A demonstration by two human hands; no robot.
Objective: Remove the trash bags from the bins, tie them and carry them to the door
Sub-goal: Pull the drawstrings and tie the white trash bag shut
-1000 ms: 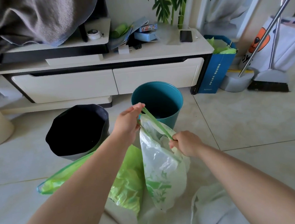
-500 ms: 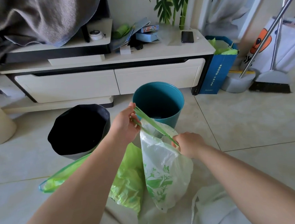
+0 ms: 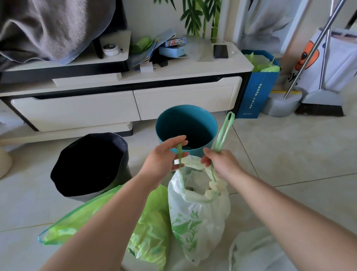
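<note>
Now my left hand point(image 3: 162, 159) pinches the short drawstring loop point(image 3: 180, 151) between thumb and loosely extended fingers, and my right hand point(image 3: 225, 162) has its fingers curled round the long drawstring loop point(image 3: 224, 131), which stands up past the rim of the teal bin point(image 3: 185, 122). Both loops run down to the mouth of the white trash bag point(image 3: 199, 217), printed with green leaves. It hangs from the loops with its mouth half gathered, in front of the teal bin, and I cannot tell whether its bottom touches the floor. A green trash bag point(image 3: 151, 231) lies on the tiles just beside it, under my left forearm, and the black-lined bin point(image 3: 90, 163) stands to the left. The blue paper bag point(image 3: 255, 95) by the cabinet point(image 3: 128, 105) carries a vertical line of yellow characters, too small to read. The colourful box point(image 3: 175, 42) on top has print I cannot make out either.
</note>
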